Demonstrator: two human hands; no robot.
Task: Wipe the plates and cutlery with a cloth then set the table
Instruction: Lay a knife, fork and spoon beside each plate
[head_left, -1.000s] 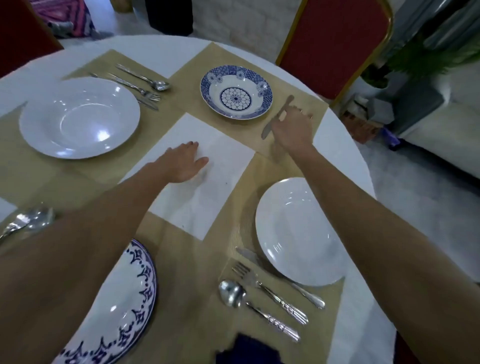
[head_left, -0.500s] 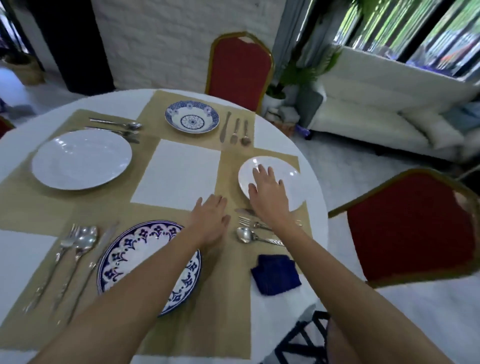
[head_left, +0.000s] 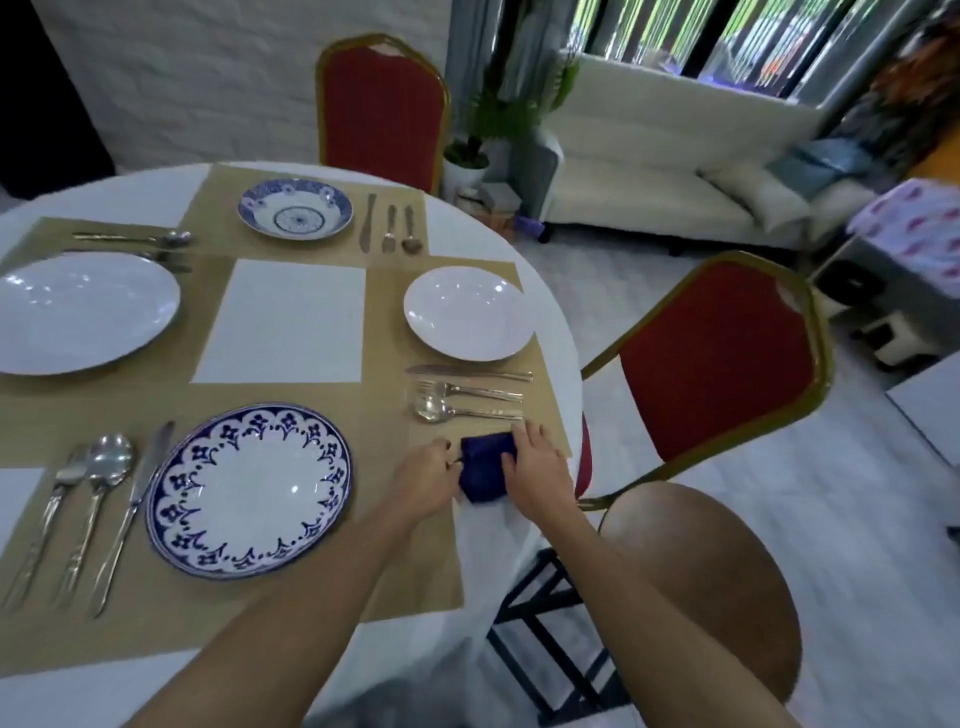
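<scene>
A folded dark blue cloth (head_left: 483, 470) lies at the table's near right edge. My left hand (head_left: 426, 480) pinches its left side with curled fingers. My right hand (head_left: 537, 467) grips its right side, thumb on top. Just beyond the cloth lie a spoon (head_left: 457, 413), a fork (head_left: 467, 389) and a knife (head_left: 467, 372), below a small white plate (head_left: 467, 312). A blue-rimmed plate (head_left: 249, 488) sits to the left of my hands, with cutlery (head_left: 98, 499) on its left. Farther off are a large white plate (head_left: 83, 312) and a blue patterned bowl (head_left: 295, 208) with cutlery (head_left: 389, 228) beside it.
Tan placemats (head_left: 384, 322) cover the round white table (head_left: 130, 192). A white square (head_left: 283, 322) marks its middle. Red chairs stand at the far side (head_left: 382, 109) and the right (head_left: 722, 364). A round wooden stool (head_left: 701, 577) is near my right arm. A white sofa (head_left: 665, 171) is behind.
My view pulled back from the far setting. Both hands moved from the white plate and placemat to the near right edge and took hold of the blue cloth.
</scene>
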